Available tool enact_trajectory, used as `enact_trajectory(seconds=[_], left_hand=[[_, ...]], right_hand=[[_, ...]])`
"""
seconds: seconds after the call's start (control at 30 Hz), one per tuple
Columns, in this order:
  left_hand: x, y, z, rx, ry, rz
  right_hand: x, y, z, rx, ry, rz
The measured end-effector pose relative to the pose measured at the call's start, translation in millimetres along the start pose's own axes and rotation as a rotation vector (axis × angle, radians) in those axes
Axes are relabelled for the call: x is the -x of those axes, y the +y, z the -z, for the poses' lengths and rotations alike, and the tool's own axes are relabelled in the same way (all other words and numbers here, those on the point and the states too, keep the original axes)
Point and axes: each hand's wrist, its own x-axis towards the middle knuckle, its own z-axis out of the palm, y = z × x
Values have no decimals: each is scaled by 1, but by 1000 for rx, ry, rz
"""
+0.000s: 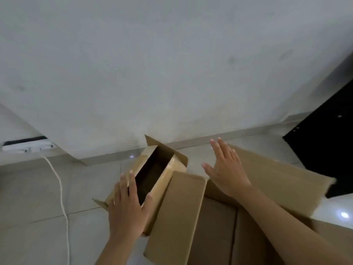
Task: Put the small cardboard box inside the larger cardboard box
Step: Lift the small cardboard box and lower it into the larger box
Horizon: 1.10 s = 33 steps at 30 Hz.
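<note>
The small cardboard box (166, 169) lies on the tiled floor, open at the top, with a dark inside and flaps standing out. My left hand (128, 205) rests on its near end, fingers over the left rim and thumb on the right rim. The larger cardboard box (215, 226) sits to the right, its flaps spread open; its left flap (179, 211) leans against the small box. Above the larger box's far flap hovers my right hand (225, 169), flat, fingers spread, holding nothing.
A white wall rises just behind the boxes with a skirting board along the floor. A white power strip (28, 148) and its cable (61, 192) lie at the left. A black panel (324, 146) stands at the right.
</note>
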Motion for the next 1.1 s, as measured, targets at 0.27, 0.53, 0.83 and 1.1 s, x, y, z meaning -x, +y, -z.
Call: enact_trajectory(seconds=[0.27,0.53,0.83,1.1], left_hand=[[-58,-80,-100,-47,108,167],[-69,-116,-157,141,216,433],[-75,-124,-167,450,497,458],[-72,-127,-156,485,476,541]], right_hand=[[-102,-17,-120,96,-102,17],[-176,-8,-181,129,-107,-1],[-198,-13,-209,279,-106,78],[-194,-23,-203,239,-62,178]])
